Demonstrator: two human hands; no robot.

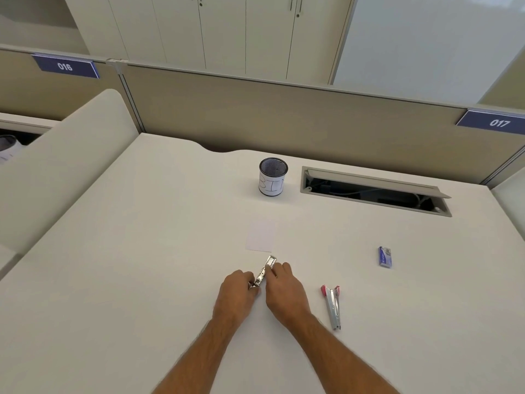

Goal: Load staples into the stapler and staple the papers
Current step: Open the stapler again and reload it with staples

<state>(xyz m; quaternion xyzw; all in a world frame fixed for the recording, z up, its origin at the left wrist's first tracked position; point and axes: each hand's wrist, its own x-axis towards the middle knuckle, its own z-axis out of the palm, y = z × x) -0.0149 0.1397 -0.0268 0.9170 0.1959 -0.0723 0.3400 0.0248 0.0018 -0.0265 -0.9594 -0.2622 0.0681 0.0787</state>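
A silver metal stapler [265, 270] lies at an angle on the white desk, its front end pointing away from me. My left hand [237, 290] grips its near end with curled fingers. My right hand [284, 282] pinches its middle from the right side. Just beyond the stapler lies a small stack of white papers [260, 236]. A blue box of staples [385, 257] rests on the desk to the right. A second stapler [333, 306], silver with a red end, lies to the right of my right hand.
A black mesh cup [273, 177] with a white label reading "BIN" stands at the back of the desk [142, 280]. An open cable hatch [372, 190] sits to its right. A beige partition [284, 115] closes the far edge.
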